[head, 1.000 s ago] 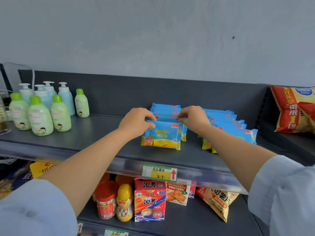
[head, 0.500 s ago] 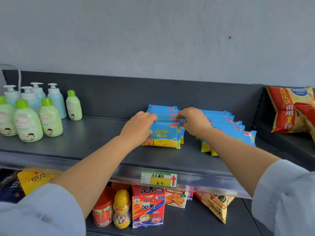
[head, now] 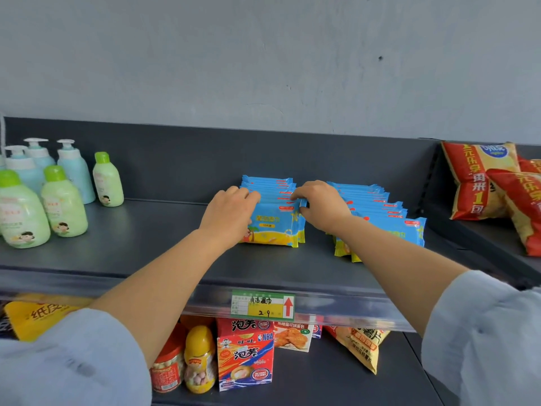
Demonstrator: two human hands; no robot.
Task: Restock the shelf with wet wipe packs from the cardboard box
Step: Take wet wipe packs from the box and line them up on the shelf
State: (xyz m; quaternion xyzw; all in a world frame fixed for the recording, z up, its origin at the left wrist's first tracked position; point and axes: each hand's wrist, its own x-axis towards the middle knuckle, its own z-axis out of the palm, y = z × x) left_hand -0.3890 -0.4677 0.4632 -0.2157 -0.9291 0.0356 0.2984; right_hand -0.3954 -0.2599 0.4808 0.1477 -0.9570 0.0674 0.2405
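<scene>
**Both hands squaring the front wet wipe pack against the left row**

Left hand (head: 231, 213) and right hand (head: 320, 205) sit on either end of the front blue-and-yellow plastic wet wipe pack (head: 273, 230). It stands on its long edge on the dark grey metal shelf (head: 164, 230), printed face toward the camera, long axis running left-right along the shelf. Left hand fingers curl over the pack's top-left corner. Right hand fingertips (head: 297, 197) pinch the top-right corner. So both hands are grasping the same pack, one per end, neither clenched shut nor released.

Key relation: the pack lies directly between the hands, at the front of the left row of blue wet wipe packs (head: 268, 186), which runs back toward the shelf's rear wall. The hands look about equally near to it. A second row of blue wet wipe packs (head: 389, 215) sits just beside it on the right, partly behind the right forearm, its front pack further forward than the left row's.

Judgement: the pack looks placed and is being aligned. Next move likely a push straight back, or letting go. Risk: thin soft packs standing on edge may topple forward.

Cardboard box not in view. Green-and-white price tag (head: 263, 306) on the shelf lip directly below the pack.
</scene>
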